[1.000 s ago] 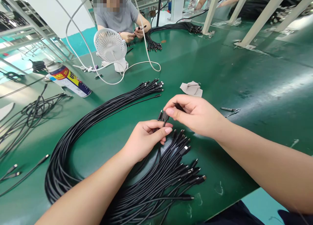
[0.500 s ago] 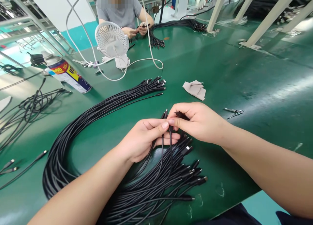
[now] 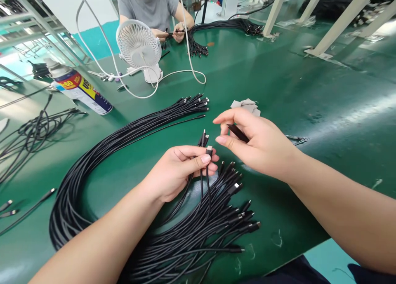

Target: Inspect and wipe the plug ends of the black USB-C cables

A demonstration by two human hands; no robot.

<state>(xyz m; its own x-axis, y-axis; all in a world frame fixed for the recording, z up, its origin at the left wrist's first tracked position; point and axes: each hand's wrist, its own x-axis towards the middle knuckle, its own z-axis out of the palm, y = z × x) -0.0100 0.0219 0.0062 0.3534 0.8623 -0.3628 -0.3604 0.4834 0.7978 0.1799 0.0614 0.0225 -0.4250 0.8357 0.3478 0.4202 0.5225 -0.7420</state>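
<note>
My left hand pinches a black USB cable just below its metal plug, thumb on top. A couple more cable ends stick up between the fingers of that hand. Up and to the right, my right hand is apart from the plugs, thumb and index finger parted. A dark, slim object lies in its curled fingers; its kind is not clear. Below both hands a large bundle of black cables spreads its plugs to the right, curving round to its other ends farther back.
A crumpled grey cloth and tweezers lie beyond my right hand. A spray can, a white fan and loose cables are on the left. Across the green table a co-worker handles cables.
My right hand has moved up and right, off the plug, and its thumb and index finger have parted. My left hand has shifted slightly left and keeps its cables.
</note>
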